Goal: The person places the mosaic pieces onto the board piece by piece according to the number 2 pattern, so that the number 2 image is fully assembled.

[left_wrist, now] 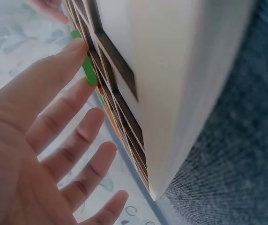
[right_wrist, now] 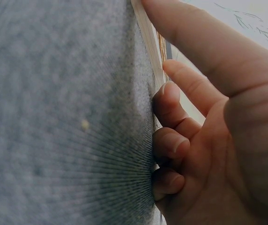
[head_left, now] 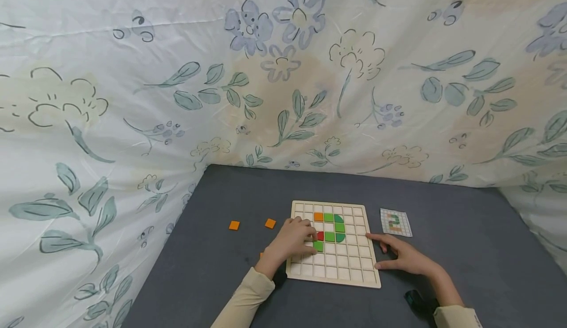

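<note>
A wooden grid board (head_left: 332, 282) lies on the dark table with several coloured tiles in its cells. My left hand (head_left: 292, 239) reaches over its left side. In the left wrist view, thumb and index finger pinch a green square tile (left_wrist: 89, 70) at the grid surface; the other fingers spread loosely. Close by are a red tile (head_left: 321, 236), another green tile (head_left: 330, 237) and an orange tile (head_left: 318, 216). Along the board's right edge, my right hand (head_left: 403, 255) rests with thumb and index finger extended against the rim, its other fingers bent at the tabletop.
A small printed pattern card (head_left: 396, 223) lies right of the board. To the left are loose orange tiles, one farther out (head_left: 234, 225) and one nearer the board (head_left: 270, 223); another is partly hidden by the left wrist. Floral cloth (head_left: 283, 96) hangs behind the table.
</note>
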### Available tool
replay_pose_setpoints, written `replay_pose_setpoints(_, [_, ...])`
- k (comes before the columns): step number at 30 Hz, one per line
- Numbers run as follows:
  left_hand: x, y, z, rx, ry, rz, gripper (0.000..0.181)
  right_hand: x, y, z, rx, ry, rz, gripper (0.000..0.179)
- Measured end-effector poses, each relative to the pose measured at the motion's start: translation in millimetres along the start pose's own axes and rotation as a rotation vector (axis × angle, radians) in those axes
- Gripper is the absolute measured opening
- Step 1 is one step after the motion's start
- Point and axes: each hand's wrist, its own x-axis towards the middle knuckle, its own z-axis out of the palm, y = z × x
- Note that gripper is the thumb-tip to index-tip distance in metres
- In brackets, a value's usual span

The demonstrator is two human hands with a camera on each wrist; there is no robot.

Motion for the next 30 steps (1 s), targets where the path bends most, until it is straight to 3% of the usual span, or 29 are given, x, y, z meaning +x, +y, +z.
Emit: replay_pose_setpoints(30, [0.2, 6.7, -4.9, -0.013, -0.014, -0.027, 0.025, -0.6, -0.3, -2.3, 0.015, -0.004, -0.001, 0.071])
